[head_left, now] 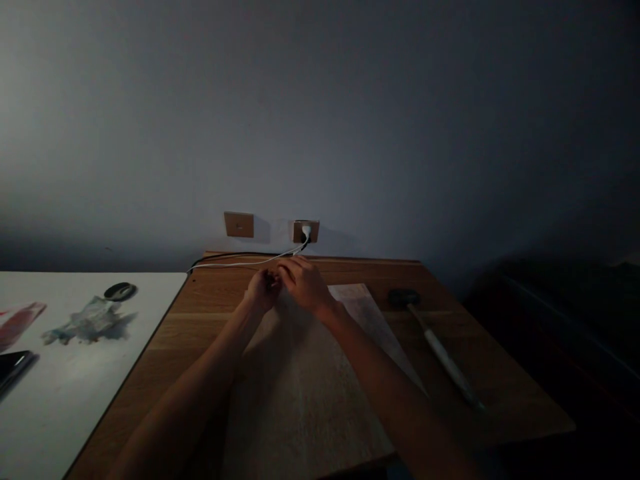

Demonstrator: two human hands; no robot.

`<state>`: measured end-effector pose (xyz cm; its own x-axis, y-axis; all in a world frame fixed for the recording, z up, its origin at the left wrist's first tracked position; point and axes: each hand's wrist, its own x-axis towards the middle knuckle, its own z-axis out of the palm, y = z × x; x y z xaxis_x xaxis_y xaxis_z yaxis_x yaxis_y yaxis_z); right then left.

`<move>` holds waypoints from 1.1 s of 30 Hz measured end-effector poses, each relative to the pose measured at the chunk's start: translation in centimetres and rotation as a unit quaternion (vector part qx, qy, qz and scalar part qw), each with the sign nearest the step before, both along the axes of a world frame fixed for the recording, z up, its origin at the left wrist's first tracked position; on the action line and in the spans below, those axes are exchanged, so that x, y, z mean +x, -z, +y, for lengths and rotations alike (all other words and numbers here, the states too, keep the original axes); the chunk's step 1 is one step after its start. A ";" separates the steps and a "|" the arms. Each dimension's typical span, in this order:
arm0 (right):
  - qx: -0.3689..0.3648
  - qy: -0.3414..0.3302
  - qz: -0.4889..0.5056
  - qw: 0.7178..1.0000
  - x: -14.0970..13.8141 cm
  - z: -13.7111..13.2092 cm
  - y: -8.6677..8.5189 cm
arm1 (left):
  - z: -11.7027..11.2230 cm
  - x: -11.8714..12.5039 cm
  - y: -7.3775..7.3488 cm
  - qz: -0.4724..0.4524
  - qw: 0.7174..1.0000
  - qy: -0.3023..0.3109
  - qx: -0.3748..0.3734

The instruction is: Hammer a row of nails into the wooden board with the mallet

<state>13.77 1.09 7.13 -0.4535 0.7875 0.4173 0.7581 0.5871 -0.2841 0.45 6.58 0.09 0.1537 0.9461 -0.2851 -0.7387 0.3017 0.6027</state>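
Observation:
Both my hands meet at the far end of a pale sheet (310, 373) that lies on a wooden table (480, 373). My left hand (261, 291) is curled closed, its fingertips pinched on something small and dark that I cannot make out. My right hand (306, 283) sits right beside it with fingers bent and pressed toward the same spot. The room is dim and the fingertips are hard to read.
A mallet (434, 340) with a black head and pale handle lies to the right of the sheet. White and black cables (250, 261) run from a wall socket (305, 231). A white table (75, 387) at left carries a crumpled wrapper (87, 321) and a dark phone (13, 368).

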 end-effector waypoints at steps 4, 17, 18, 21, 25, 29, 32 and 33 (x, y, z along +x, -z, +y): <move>-0.012 0.006 -0.037 0.999 0.4 -1.0 2.6 | 0.3 -1.7 -1.4 -0.035 0.997 -0.052 -0.035; -0.059 -0.021 -0.172 0.983 0.4 0.5 4.8 | -0.8 -0.5 -2.6 -0.095 0.987 -0.098 -0.084; -0.062 -0.023 -0.176 0.982 0.5 0.6 4.7 | -0.7 -0.4 -2.4 -0.092 0.986 -0.101 -0.090; -0.068 -0.040 -0.191 0.978 0.7 0.9 4.6 | -0.6 -0.4 -2.0 -0.089 0.987 -0.097 -0.097; -0.077 -0.072 -0.207 0.973 0.5 1.6 4.3 | -0.5 -0.4 -1.8 -0.084 0.988 -0.088 -0.095; -0.085 -0.092 -0.211 0.969 0.3 1.8 3.8 | -0.6 -0.5 -2.0 -0.078 0.989 -0.086 -0.095; -0.092 -0.092 -0.210 0.969 0.1 1.7 3.5 | -0.4 -0.5 -2.0 -0.078 0.989 -0.086 -0.092; -0.095 -0.092 -0.210 0.969 0.0 1.7 3.4 | -0.4 -0.5 -2.0 -0.079 0.989 -0.090 -0.093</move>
